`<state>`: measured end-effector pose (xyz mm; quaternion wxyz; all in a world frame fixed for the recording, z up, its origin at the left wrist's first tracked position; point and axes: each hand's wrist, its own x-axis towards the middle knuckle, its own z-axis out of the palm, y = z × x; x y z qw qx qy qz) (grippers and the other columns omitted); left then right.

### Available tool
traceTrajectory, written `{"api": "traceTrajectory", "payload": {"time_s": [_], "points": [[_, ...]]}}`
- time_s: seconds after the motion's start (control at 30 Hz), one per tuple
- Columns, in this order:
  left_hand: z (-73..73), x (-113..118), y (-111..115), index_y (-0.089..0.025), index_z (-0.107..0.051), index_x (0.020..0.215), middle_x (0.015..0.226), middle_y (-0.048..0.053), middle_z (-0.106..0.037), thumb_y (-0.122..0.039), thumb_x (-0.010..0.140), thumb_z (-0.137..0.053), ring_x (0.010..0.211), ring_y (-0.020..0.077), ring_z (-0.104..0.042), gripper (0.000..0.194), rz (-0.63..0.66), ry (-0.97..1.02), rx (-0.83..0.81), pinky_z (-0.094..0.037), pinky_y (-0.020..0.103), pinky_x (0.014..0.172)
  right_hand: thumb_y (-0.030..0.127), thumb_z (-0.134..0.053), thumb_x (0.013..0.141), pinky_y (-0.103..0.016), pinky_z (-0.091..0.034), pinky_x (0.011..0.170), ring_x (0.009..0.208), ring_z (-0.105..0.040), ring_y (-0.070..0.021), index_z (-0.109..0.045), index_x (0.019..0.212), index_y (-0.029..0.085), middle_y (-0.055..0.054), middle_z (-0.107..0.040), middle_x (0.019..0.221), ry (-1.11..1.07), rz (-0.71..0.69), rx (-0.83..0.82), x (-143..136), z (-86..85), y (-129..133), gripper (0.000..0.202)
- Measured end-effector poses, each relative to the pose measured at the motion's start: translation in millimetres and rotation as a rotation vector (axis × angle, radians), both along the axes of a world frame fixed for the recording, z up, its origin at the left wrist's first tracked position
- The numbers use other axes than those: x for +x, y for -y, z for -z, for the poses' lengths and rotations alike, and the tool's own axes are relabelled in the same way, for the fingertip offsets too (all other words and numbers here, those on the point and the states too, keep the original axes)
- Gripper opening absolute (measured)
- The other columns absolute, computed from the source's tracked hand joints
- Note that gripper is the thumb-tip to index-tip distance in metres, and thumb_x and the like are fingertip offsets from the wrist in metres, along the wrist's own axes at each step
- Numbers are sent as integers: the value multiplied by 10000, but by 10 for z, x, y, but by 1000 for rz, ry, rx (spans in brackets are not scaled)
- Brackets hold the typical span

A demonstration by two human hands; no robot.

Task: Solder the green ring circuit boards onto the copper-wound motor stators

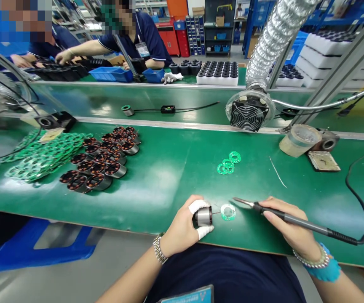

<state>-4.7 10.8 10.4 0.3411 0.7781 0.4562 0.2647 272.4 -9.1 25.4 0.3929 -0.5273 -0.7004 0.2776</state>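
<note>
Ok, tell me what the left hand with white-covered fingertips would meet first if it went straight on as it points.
Probably the small flat green circuit-board ring, just beyond the dark-ended silver metal cylinder that the left hand holds, though the hand might pass above it, as depth is unclear.

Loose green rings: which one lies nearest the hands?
The single ring between the left hand and right hand; it lies alone, while the other loose rings sit clustered farther back.

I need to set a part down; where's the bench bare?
Broadest: between wound cores and overlapping green rings. Smaller: between those rings and the white strand. Crowded: the left, with cores and green boards; between left hand and right hand, with soldering iron.
</note>
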Motion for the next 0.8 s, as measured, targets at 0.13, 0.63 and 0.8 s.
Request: {"api": "traceTrajectory", "payload": {"time_s": [0.13, 0.63, 0.8], "points": [[-7, 6, 12, -219, -481, 979, 1008, 56, -516, -145, 656, -675, 888, 198, -550, 384, -2, 2, -7, -474, 355, 796, 286, -600, 805, -361, -522, 774, 856, -634, -227, -640, 967, 214, -60, -666, 936, 76, 372, 176, 360, -52, -201, 182], [-44, 62, 18, -199, -463, 966, 1002, 57, -523, -135, 640, -678, 909, 201, -553, 396, -68, 90, 13, -458, 368, 832, 187, -512, 856, -289, -534, 782, 855, -655, -177, -528, 1039, 223, -46, -670, 936, 205, 11, 220, 183, -202, -320, 187], [58, 181, 18, -199, -431, 963, 972, 48, -526, -160, 624, -705, 881, 193, -565, 438, -84, 155, -12, -474, 345, 793, 118, -482, 849, -347, -465, 935, 1115, -542, -196, -486, 1141, 201, -102, -592, 1161, 197, -289, 250, -248, -106, -81, 304]]}}
